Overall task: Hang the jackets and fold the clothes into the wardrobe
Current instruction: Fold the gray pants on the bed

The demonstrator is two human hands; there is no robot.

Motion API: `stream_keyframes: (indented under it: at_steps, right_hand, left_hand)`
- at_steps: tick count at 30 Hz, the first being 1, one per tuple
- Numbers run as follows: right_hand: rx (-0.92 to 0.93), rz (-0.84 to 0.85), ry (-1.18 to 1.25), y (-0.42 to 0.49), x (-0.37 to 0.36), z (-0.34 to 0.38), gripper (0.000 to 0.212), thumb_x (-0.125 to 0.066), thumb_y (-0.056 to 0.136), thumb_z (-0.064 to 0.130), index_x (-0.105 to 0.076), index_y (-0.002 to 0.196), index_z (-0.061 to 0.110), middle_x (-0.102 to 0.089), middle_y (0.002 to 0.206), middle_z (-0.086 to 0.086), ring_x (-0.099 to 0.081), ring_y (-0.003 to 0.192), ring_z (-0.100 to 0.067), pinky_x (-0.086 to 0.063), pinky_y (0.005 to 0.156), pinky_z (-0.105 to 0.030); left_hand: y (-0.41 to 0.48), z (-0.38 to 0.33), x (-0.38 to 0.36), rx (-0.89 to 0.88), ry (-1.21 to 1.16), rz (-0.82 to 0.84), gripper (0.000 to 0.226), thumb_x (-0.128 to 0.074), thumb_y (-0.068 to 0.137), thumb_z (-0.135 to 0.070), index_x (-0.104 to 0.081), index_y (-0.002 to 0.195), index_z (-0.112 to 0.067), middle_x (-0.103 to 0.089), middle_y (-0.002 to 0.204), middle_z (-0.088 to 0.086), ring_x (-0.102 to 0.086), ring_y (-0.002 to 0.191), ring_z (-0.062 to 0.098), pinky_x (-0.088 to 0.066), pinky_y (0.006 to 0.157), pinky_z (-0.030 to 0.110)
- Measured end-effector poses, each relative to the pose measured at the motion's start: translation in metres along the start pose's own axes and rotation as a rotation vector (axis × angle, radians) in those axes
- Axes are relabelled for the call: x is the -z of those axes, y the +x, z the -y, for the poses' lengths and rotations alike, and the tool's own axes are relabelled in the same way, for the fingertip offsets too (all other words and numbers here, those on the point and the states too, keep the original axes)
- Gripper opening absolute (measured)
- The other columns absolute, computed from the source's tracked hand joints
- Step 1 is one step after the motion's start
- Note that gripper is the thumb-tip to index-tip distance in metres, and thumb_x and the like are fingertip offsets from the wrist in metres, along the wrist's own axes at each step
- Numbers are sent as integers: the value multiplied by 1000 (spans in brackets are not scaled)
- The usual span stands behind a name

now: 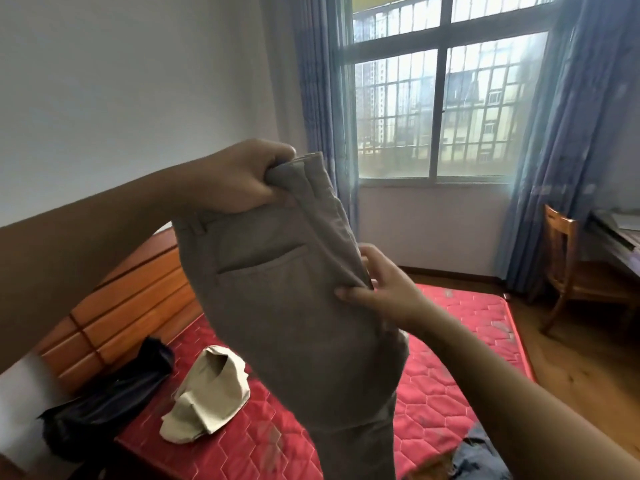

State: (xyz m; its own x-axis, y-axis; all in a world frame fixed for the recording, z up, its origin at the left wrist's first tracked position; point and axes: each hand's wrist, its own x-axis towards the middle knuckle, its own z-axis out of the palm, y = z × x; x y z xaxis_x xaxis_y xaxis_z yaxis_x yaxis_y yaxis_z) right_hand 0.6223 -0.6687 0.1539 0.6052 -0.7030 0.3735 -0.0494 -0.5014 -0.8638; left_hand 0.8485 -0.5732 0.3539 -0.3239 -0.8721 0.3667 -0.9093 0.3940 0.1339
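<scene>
Left grip clenching waistband of grey trousers, holding them up over bed. Right grip pinching trousers' side edge. Beige garment, dark garment lying on bed beneath.

The red mattress bears a crumpled beige garment and a dark garment (beside the headboard).

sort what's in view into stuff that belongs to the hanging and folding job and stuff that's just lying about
Belongs to the job: grey-brown trousers, gripped by the left hand and pinched by the right hand; beige garment; dark garment; denim garment.

Just lying about: red mattress, wooden headboard, wooden chair, blue curtains, window.
</scene>
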Motion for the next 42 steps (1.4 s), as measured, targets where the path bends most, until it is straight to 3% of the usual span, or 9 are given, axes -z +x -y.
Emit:
stream_keyframes:
  at_steps: [5, 8, 13, 18, 23, 27, 32, 37, 42]
  right_hand:
    - [-26, 56, -1, 19, -1, 24, 21, -70, 85, -5, -70, 105, 2, -76, 99, -11, -71, 90, -16, -61, 85, -44]
    - [-229, 193, -244, -6, 7, -37, 15, -65, 84, -3, -74, 93, 4, -72, 84, -4, -65, 80, -13, -59, 83, -49]
    - [-458, 285, -174, -40, 10, -82, 22, -66, 91, 0, -76, 88, 20, -72, 85, 5, -67, 84, -15, -60, 87, -43]
    - [-339, 272, 21, -23, 14, -17, 50, -81, 83, 8, -62, 128, 22, -72, 122, 3, -68, 114, -14, -56, 97, -32]
    - [-2, 50, 133, 6, 1, 66, 47, -77, 87, 3, -56, 129, 2, -69, 121, -16, -71, 107, -23, -59, 93, -38]
    - [-183, 119, -143, -6, 7, 12, 21, -75, 83, -2, -73, 104, -3, -77, 101, -13, -69, 90, -16, -58, 91, -50]
    - [-553, 334, -250, -42, 24, -55, 14, -68, 95, 18, -74, 108, 16, -74, 111, -5, -69, 105, -25, -53, 101, -53]
    - [-282, 291, 16, -27, 20, 17, 54, -78, 85, 3, -60, 132, 24, -69, 127, 5, -65, 120, -17, -55, 101, -33]
    - [54, -115, 110, -3, 1, 76, 22, -70, 91, -4, -67, 112, -8, -73, 100, -11, -69, 88, -10, -59, 83, -29]
  left_hand:
    - [8, -9, -4, -27, 43, 38, 24, -75, 84, -8, -52, 76, -8, -51, 68, -6, -47, 62, 1, -35, 56, 18]
    - [5, 2, 9, 23, 79, 2, 24, -75, 84, -7, -53, 74, -10, -52, 68, -2, -47, 61, 1, -35, 55, 20]
    - [-1, 12, 13, 78, 56, 24, 22, -76, 84, -9, -56, 75, -15, -55, 69, -4, -49, 61, 0, -38, 56, 20]
    - [4, 8, -3, 55, 1, 53, 24, -80, 84, -14, -57, 76, -10, -55, 67, -7, -48, 60, 1, -37, 54, 18]
    - [11, -9, -16, -6, -50, 128, 26, -81, 82, -16, -57, 74, -12, -55, 66, -11, -49, 62, 2, -40, 58, 24]
    - [11, -12, -1, -3, -28, 72, 27, -80, 82, -15, -55, 73, -7, -50, 64, -9, -45, 60, 2, -37, 57, 23]
    - [7, -1, 11, 62, -16, 28, 22, -82, 83, -20, -62, 79, -10, -59, 70, -3, -51, 64, 3, -42, 62, 30]
    - [10, -10, -12, 12, -72, 81, 24, -84, 81, -20, -61, 74, -14, -59, 64, -13, -51, 61, 0, -41, 56, 20]
    - [15, -28, -25, -63, -102, 123, 22, -84, 81, -21, -65, 81, -10, -64, 75, 4, -57, 69, 8, -47, 62, 35]
